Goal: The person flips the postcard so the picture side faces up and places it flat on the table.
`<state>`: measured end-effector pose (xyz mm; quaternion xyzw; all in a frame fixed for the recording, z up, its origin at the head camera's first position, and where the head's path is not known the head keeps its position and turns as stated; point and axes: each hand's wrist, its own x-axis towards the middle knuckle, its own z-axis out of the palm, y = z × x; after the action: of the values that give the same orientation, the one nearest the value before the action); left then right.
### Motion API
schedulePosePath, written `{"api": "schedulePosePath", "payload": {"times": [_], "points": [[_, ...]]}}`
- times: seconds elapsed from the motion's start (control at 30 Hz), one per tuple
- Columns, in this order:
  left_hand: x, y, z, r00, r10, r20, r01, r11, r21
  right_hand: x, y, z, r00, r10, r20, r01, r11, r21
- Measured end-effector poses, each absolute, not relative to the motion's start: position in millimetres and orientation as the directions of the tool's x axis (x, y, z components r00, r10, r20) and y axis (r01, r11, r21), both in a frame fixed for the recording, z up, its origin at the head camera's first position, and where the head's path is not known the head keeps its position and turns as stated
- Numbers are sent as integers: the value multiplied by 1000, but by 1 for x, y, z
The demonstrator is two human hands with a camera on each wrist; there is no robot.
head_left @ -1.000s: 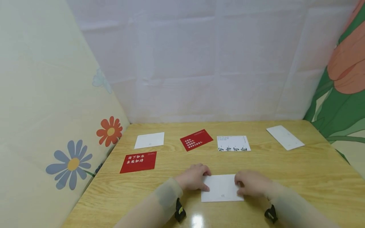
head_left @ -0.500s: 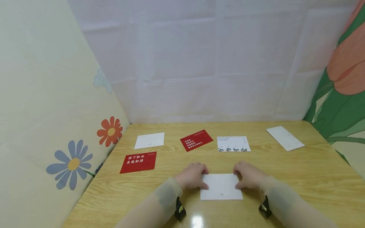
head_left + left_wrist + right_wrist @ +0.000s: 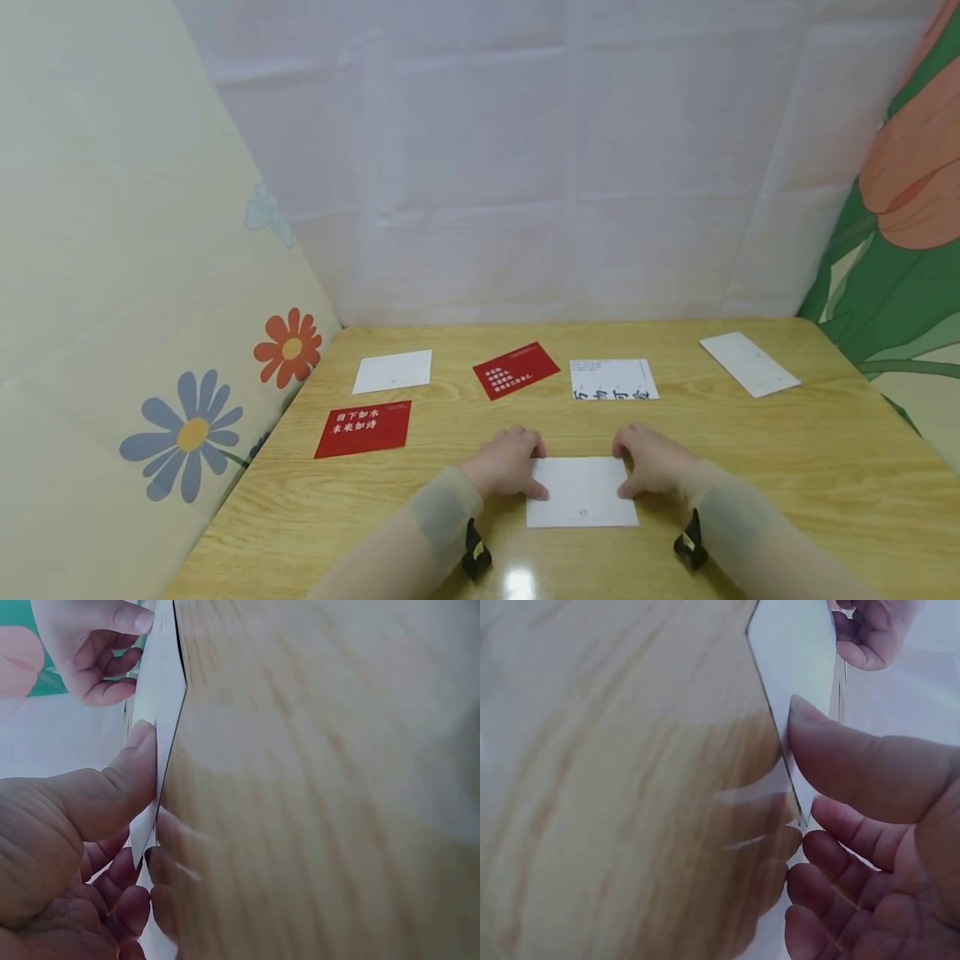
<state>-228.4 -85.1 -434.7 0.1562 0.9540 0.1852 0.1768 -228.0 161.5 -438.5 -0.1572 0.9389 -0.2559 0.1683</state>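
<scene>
A white postcard with a small grey mark near its front edge lies close over the wooden table at the middle front. My left hand pinches its left edge, and my right hand pinches its right edge. In the left wrist view, the left thumb presses on top of the card, with the curled fingers around its corner. The right wrist view has the right thumb on the upper face and the fingers curled at the edge below, near the table's shiny surface.
Farther back on the wooden table lie red cards, one at the left and one tilted. Beyond are a white card, a card with black characters and a slanted white card. Cloth walls enclose the table.
My right hand has turned and moved slightly left and back, its thumb now at the postcard's right edge. The postcard has shifted slightly back and left. The left hand barely moved.
</scene>
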Motion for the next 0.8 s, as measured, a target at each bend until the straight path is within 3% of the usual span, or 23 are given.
{"api": "schedulePosePath", "payload": {"times": [0.8], "points": [[-231,-88,-441,-888,392,-240,233,834,500,-229,160,-441,-904,-329,-273,-98,780,-618]]}}
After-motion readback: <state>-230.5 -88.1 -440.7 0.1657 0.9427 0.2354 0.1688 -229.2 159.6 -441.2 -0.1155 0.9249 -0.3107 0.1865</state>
